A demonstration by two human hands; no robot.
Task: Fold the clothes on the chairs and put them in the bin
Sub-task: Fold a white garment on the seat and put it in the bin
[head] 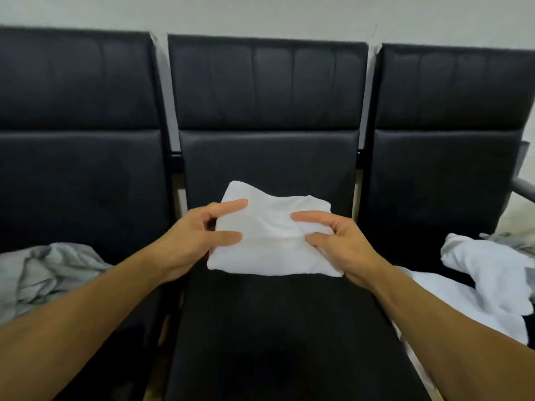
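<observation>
I stand facing a row of three black padded chairs set side by side against a pale wall. My two bare forearms reach forward over the middle chair (269, 314). Between my hands I hold a white garment folded into a small thick rectangle (272, 241), lifted just above the middle seat, with its far edge rumpled and its near edge fairly straight.

My left hand (197, 241) grips the left end of the folded garment: the thumb lies across the top, the forefinger stretches out along the upper edge, and the remaining fingers are tucked under the cloth where I cannot see them. My right hand (338, 244) pinches the right end, thumb and forefinger closed on a bunched fold of the fabric, the other fingers curled beneath.

On the left chair (81, 183) lies a crumpled grey garment (43, 273), unfolded, near my left forearm. On the right chair (440, 183) lies a loose heap of white cloth (486, 279), also unfolded, spilling toward the seat's front edge beside my right forearm. A grey armrest (524, 189) shows at the far right edge.
</observation>
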